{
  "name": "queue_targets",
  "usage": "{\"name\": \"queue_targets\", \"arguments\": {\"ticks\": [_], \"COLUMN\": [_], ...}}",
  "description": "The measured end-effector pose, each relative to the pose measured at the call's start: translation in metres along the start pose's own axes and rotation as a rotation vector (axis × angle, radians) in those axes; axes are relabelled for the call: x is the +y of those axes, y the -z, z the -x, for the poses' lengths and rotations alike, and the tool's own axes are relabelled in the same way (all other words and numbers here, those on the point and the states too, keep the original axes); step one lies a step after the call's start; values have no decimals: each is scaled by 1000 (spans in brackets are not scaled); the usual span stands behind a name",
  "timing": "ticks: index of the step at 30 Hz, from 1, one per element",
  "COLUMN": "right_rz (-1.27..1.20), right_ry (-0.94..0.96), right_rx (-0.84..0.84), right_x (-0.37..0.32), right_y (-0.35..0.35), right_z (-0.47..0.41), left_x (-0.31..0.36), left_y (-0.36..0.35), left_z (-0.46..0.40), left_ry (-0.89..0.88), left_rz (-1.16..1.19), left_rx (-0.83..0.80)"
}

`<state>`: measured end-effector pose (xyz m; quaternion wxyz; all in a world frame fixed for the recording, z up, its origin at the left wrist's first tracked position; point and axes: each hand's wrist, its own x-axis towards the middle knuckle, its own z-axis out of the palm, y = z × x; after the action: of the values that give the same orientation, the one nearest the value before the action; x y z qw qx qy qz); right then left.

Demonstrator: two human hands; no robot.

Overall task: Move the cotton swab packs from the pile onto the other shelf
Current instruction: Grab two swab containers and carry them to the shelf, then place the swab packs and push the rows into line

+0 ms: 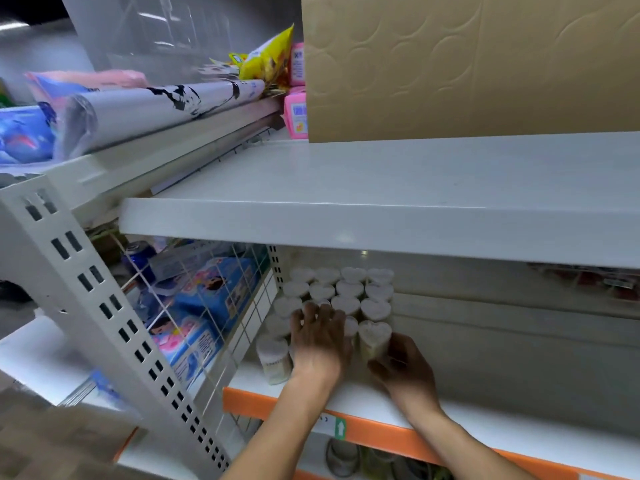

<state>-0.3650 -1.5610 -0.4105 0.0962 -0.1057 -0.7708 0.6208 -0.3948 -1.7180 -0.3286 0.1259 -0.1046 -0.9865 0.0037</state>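
Note:
A pile of heart-shaped cotton swab packs [349, 289] stands in rows at the left end of the lower shelf [502, 431], which has an orange front edge. My left hand [320, 337] lies over the front packs with its fingers curled on top of them; the pack beneath is hidden. My right hand [403, 368] grips the front right pack [374, 337] from its right side. A round pack [273, 358] stands alone at the front left. Above, the white upper shelf [381, 188] is bare in front.
A tall brown cardboard box [467, 64] stands at the back of the upper shelf, with pink packs [296, 114] and a yellow bag [268, 57] to its left. A wire grid divider [242, 306] borders the pile on the left, blue boxes behind it. A perforated white upright [114, 323] stands left.

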Motion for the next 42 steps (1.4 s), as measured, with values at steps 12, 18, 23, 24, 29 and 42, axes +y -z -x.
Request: {"name": "queue_targets", "arguments": {"ticks": [12,18,23,24,29,42], "right_rz": [85,48,33,11,84,250], "right_ry": [-37,-41,-95,-106,-151,-340], "right_rx": [25,-20,25,56,151,403], "right_x": [0,-4,-4,-3,0,8], "right_y": [-4,0,14,21,86,284], "right_z": [-2,-1,2,6,24,73], "left_x": [-9,14,48,56,101,272], "left_y": [2,12,18,18,9,18], "left_z": [19,33,41,41,37,19], "left_ry": [-88,-198,-278,-297,-321,-500], "left_rz": [135,212,362,403,533,482], "left_rx": [151,191,169,135,-170,-354]}}
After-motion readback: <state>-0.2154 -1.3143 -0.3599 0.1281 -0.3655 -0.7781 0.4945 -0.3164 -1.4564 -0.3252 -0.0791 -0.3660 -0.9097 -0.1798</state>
